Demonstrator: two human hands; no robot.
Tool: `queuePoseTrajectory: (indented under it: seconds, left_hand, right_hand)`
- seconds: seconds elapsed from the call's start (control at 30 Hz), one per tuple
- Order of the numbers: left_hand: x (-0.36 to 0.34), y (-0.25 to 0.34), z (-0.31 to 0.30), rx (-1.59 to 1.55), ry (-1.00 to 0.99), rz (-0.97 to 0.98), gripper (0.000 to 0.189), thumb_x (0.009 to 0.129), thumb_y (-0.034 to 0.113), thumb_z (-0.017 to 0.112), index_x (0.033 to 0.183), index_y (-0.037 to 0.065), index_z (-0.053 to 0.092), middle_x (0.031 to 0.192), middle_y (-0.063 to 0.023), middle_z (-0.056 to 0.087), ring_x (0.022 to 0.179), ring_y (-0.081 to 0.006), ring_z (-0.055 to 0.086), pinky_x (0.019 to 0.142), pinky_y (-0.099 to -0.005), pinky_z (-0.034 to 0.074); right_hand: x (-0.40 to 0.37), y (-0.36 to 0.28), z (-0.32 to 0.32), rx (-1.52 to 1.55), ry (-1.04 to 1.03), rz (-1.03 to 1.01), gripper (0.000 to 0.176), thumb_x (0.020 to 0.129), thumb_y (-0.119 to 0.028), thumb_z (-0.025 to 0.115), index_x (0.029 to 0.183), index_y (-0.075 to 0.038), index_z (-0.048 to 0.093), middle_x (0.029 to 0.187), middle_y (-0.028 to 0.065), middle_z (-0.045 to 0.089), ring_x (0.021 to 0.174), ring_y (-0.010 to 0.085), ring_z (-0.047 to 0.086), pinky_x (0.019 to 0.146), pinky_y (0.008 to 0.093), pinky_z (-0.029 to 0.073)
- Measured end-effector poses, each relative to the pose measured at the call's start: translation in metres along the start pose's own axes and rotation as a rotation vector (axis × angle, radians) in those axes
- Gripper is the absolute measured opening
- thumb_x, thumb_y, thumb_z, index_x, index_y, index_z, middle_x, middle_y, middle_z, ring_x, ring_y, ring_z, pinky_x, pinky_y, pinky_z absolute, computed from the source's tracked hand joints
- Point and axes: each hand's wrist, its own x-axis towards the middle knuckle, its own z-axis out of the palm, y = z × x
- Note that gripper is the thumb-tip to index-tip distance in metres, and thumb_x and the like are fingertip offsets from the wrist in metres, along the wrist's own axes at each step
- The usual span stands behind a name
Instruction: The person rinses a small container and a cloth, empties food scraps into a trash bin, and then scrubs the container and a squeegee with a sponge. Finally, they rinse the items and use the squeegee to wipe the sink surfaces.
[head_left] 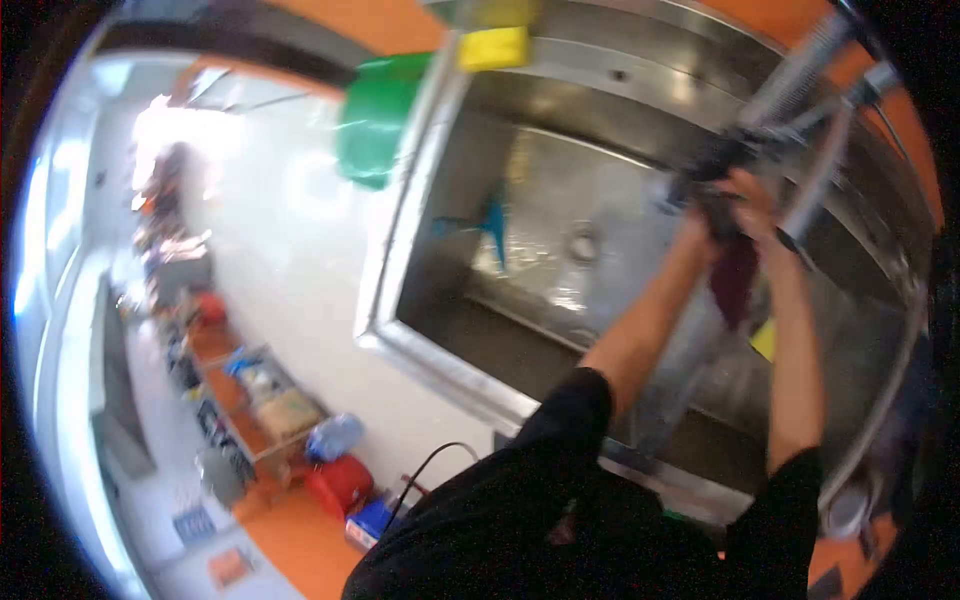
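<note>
Both hands are raised over the right side of a steel sink (378,270), close together and blurred. Between my left hand (700,232) and my right hand (755,207), a dark maroon cloth (735,285) is bunched, its lower end hanging down. The fingers of both hands are closed around its upper part. Directly beyond them is a black fitting (715,160) with a spring hose (795,85), overlapping the fingertips in this view. I cannot tell whether the hands also grip that fitting.
A blue tool (494,230) lies in the left basin near a drain (583,245). A yellow sponge (493,49) sits on the rim beside a green container (375,120). Another yellow piece (765,340) shows by the right forearm. Crates (250,410) and a red object (340,487) stand at lower left.
</note>
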Motion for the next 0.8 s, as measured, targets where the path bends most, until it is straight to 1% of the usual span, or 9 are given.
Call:
queuePoseTrajectory:
  seconds: [0.07,0.1,0.13,0.33,0.4,0.5,0.6,0.67,0.8]
  left_hand:
    - [-0.007,-0.004,0.008,0.067,-0.227,0.057,0.047,0.092,0.05,0.04,0.117,0.012,0.052,0.108,-0.0068,0.059,0.097,-0.0237,0.058,0.091,-0.0385,0.046]
    - [-0.002,-0.003,0.008,0.031,0.227,-0.049,0.048,0.091,0.048,0.044,0.12,0.01,0.05,0.114,-0.0078,0.056,0.1,-0.026,0.057,0.095,-0.0398,0.042]
    - [0.022,-0.013,-0.021,0.389,0.142,0.205,0.049,0.092,0.048,0.043,0.122,0.009,0.047,0.119,-0.0087,0.053,0.099,-0.0253,0.058,0.089,-0.0392,0.046]
    - [-0.026,0.017,0.059,0.183,0.133,-0.024,0.052,0.087,0.056,0.047,0.112,0.012,0.057,0.102,-0.0066,0.063,0.092,-0.0245,0.061,0.084,-0.0401,0.048]
    - [-0.033,0.017,0.076,0.107,0.197,-0.014,0.049,0.087,0.058,0.044,0.1,0.014,0.061,0.083,-0.003,0.065,0.078,-0.0184,0.063,0.068,-0.038,0.052]
    - [-0.027,0.015,0.053,-0.061,0.09,-0.081,0.056,0.089,0.056,0.04,0.113,0.009,0.058,0.105,-0.0077,0.063,0.094,-0.0255,0.06,0.088,-0.0413,0.046]
    - [-0.019,0.01,0.054,-0.072,0.13,-0.052,0.054,0.09,0.053,0.036,0.112,0.009,0.059,0.106,-0.0082,0.063,0.095,-0.0263,0.06,0.089,-0.0417,0.046]
    - [-0.019,0.011,0.052,-0.059,0.104,-0.069,0.053,0.091,0.052,0.036,0.111,0.009,0.059,0.106,-0.0086,0.063,0.094,-0.0264,0.06,0.089,-0.042,0.046]
    - [-0.017,0.017,0.046,0.008,0.164,-0.105,0.052,0.091,0.051,0.036,0.11,0.009,0.06,0.107,-0.0099,0.063,0.095,-0.0263,0.06,0.089,-0.0429,0.046]
  right_hand:
    - [0.01,0.004,-0.014,0.124,0.079,0.036,0.044,0.089,-0.029,0.056,0.123,-0.001,0.053,0.122,0.0105,0.056,0.115,0.0236,0.051,0.099,0.0344,0.039]
    - [0.013,0.011,-0.02,0.235,0.103,0.05,0.046,0.089,-0.03,0.056,0.125,-0.002,0.051,0.125,0.0097,0.054,0.117,0.0225,0.05,0.1,0.034,0.037]
    - [0.015,0.016,-0.024,0.343,0.109,0.061,0.048,0.089,-0.031,0.057,0.127,-0.003,0.05,0.128,0.0089,0.052,0.118,0.0213,0.048,0.101,0.0336,0.036]
    - [-0.002,0.02,-0.03,0.57,-0.059,0.159,0.062,0.089,-0.041,0.055,0.138,-0.007,0.04,0.14,0.0049,0.039,0.125,0.016,0.041,0.106,0.031,0.03]
    - [-0.003,0.022,-0.028,0.696,-0.17,0.102,0.064,0.089,-0.045,0.054,0.138,-0.007,0.04,0.139,0.0053,0.041,0.125,0.0165,0.042,0.106,0.031,0.031]
    - [0.014,0.011,-0.019,0.528,0.09,0.471,0.055,0.091,-0.042,0.052,0.132,-0.006,0.047,0.125,0.0069,0.051,0.114,0.0179,0.05,0.097,0.0313,0.037]
    - [0.034,0.009,-0.017,0.408,0.256,0.706,0.049,0.092,-0.04,0.051,0.128,-0.006,0.052,0.116,0.0079,0.058,0.107,0.0189,0.055,0.091,0.0316,0.042]
    - [0.044,0.033,-0.031,-0.806,0.037,0.363,0.044,0.092,-0.038,0.052,0.112,0.0,0.059,0.1,0.0165,0.063,0.092,0.03,0.06,0.081,0.0377,0.046]
    - [0.027,0.008,-0.024,-0.512,0.16,-0.099,0.041,0.093,-0.033,0.05,0.109,0.004,0.058,0.095,0.0213,0.061,0.091,0.032,0.059,0.083,0.0381,0.044]
